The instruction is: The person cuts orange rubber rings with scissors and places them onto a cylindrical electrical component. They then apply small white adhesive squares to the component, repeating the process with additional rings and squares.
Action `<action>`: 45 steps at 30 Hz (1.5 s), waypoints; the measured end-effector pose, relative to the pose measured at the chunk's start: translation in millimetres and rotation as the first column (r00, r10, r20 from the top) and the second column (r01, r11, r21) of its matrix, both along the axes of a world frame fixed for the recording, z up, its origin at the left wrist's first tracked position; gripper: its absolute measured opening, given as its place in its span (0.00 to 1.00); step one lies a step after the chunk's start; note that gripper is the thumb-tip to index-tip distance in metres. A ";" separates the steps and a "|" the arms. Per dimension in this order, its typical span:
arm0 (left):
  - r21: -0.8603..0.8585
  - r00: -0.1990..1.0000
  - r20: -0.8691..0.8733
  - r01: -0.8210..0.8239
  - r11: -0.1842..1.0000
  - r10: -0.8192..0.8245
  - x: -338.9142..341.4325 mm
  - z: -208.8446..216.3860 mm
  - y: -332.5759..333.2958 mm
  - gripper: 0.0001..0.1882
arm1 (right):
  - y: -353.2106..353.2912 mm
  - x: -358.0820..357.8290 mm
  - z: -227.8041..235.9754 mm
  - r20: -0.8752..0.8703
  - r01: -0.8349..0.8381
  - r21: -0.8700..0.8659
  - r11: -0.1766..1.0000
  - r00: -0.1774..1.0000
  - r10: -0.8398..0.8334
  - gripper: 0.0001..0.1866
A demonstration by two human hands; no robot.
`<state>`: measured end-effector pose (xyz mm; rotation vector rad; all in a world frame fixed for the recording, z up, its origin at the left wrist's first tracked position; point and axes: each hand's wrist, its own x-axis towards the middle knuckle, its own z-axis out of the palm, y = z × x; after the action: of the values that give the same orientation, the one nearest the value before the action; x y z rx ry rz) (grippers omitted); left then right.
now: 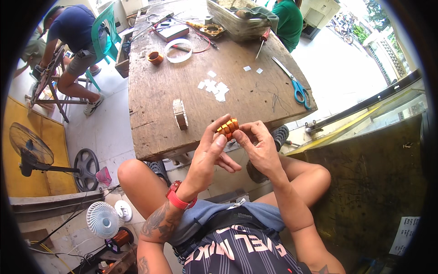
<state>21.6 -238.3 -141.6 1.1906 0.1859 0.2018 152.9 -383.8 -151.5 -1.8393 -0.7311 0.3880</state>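
Just past the table's near edge I hold a small copper-wire coil wound in several shiny orange sections. My left hand grips it from the left between thumb and fingers, its lower fingers stretched out beneath. From the right, the thumb and fingertips of my right hand pinch the coil's other side. Beyond my hands, a tape roll stands on edge on the wooden table. Small white paper squares lie in a loose pile farther back.
Blue-handled scissors lie at the table's right edge, near a red-handled screwdriver. Farther back are a white ring, a copper coil and a cluttered bin. One person bends at left; another sits behind the table.
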 end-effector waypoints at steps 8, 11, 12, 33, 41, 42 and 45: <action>0.932 0.977 0.078 -0.143 0.335 0.200 24.9 19.3 -24.6 0.40 | 3.3 5.5 -15.4 -0.503 -0.009 0.349 0.937 0.842 0.195 0.28; 0.954 0.965 0.106 -0.167 0.250 0.239 34.8 20.0 -29.2 0.42 | 7.8 7.7 -18.1 -0.612 -0.050 0.384 0.922 0.734 0.295 0.29; 0.957 0.960 0.122 -0.181 0.226 0.253 38.4 19.6 -30.6 0.42 | 9.2 7.4 -19.2 -0.586 -0.049 0.419 0.907 0.749 0.311 0.29; 0.998 0.725 -0.029 -0.013 0.056 0.688 177.3 -60.7 43.7 0.43 | -43.2 106.7 14.0 -0.362 0.391 0.465 0.794 0.903 -0.233 0.13; 0.979 0.827 -0.144 0.039 0.200 0.544 273.9 -63.5 -10.9 0.42 | -59.8 123.6 15.9 -0.377 0.426 0.439 0.791 0.886 -0.268 0.15; 0.976 0.841 -0.124 0.007 0.217 0.527 281.7 -61.4 -13.7 0.42 | -60.7 123.9 17.8 -0.371 0.424 0.436 0.794 0.888 -0.270 0.15; 0.910 0.860 0.136 -0.305 0.281 0.492 274.6 -52.5 -9.2 0.40 | -66.1 125.5 23.3 -0.365 0.414 0.439 0.797 0.893 -0.263 0.16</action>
<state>296.2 -247.5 -194.1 2.3101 0.6006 0.7373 278.3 -449.9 -128.3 -1.3315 -0.2461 0.1880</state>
